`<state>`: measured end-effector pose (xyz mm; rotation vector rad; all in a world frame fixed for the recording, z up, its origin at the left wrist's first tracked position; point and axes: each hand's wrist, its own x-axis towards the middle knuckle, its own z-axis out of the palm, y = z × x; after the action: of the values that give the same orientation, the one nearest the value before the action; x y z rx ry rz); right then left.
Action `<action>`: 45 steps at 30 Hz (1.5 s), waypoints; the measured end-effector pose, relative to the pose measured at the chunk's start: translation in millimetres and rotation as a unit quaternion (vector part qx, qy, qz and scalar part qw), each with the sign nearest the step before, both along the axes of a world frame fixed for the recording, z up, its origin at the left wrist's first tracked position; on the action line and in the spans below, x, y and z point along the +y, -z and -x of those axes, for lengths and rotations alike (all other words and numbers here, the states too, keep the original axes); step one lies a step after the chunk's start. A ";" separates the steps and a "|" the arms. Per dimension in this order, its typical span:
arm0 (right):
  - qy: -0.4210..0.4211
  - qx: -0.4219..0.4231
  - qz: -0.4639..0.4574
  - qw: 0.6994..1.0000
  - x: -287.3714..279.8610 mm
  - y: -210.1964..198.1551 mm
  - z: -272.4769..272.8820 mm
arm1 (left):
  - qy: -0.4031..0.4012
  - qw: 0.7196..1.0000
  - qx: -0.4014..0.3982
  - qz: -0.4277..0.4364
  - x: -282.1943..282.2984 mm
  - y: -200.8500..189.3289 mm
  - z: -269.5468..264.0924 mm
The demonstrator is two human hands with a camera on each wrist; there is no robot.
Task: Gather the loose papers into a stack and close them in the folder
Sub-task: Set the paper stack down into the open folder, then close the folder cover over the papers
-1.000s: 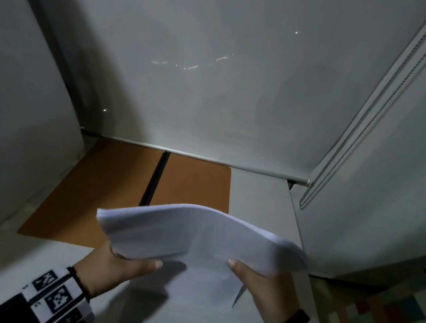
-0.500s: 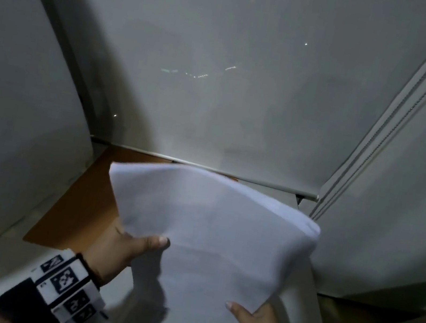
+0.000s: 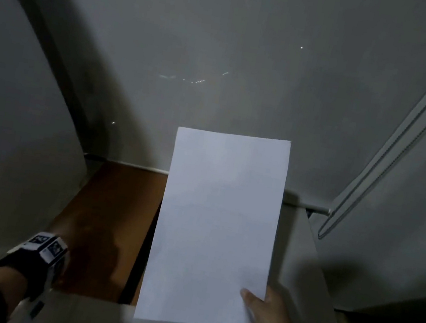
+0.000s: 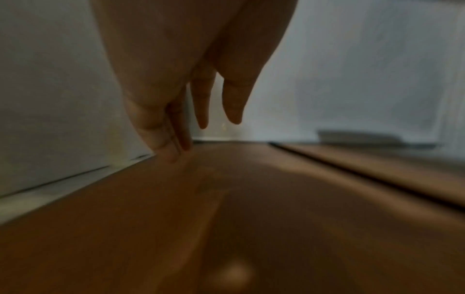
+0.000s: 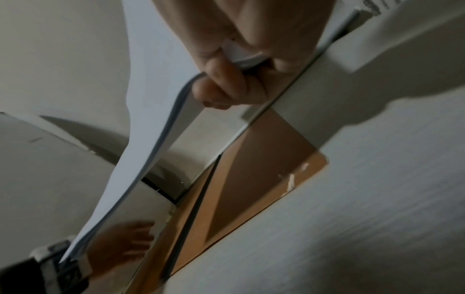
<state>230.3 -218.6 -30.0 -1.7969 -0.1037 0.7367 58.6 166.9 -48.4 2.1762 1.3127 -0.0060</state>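
Note:
A stack of white papers [image 3: 217, 227] stands upright in portrait over the right half of the open brown folder [image 3: 107, 214]. My right hand [image 3: 262, 313] pinches the stack's lower right corner, thumb in front and fingers behind; in the right wrist view the fingers [image 5: 226, 83] curl round the sheets' edge [image 5: 141, 139]. My left hand [image 4: 201, 111] holds nothing. Its straight fingers reach low over the folder's left flap [image 4: 251, 218], the tips at or just above it. The right wrist view also shows the left hand [image 5: 125, 240] with spread fingers. The folder's dark spine [image 3: 138, 261] runs beside the stack.
The folder lies on a white table [image 3: 299, 260], close to a grey back wall [image 3: 222, 64]. A white panel [image 3: 12, 142] closes in the left side. A slanted panel with a ribbed rail [image 3: 395, 141] stands on the right.
Both hands held the bent stack before. Now my left hand has let go and dropped to the folder's left flap. My right hand alone has turned the stack upright.

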 end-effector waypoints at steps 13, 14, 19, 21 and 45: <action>0.031 0.009 0.082 0.996 4.8 19.2 -8.8 | 0.007 0.976 0.214 -0.029 20.7 11.1 5.7; 0.028 0.014 0.081 0.996 2.3 22.5 -8.6 | 0.010 0.976 0.217 -0.033 18.3 14.0 7.7; -0.001 0.017 0.114 0.993 -22.3 31.4 -1.1 | 0.003 0.980 0.199 -0.007 -17.0 18.0 30.4; -0.021 0.011 0.126 0.992 -34.1 26.6 8.7 | -0.010 0.985 0.173 0.017 -31.2 21.5 45.9; -0.081 0.017 0.147 0.986 -63.8 43.7 28.4 | 0.118 0.897 -0.203 0.374 -77.7 -127.9 56.9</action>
<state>201.9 -282.4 -73.7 -2.0733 -0.1248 0.9370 1.7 89.2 79.5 1.5368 0.6419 -0.1248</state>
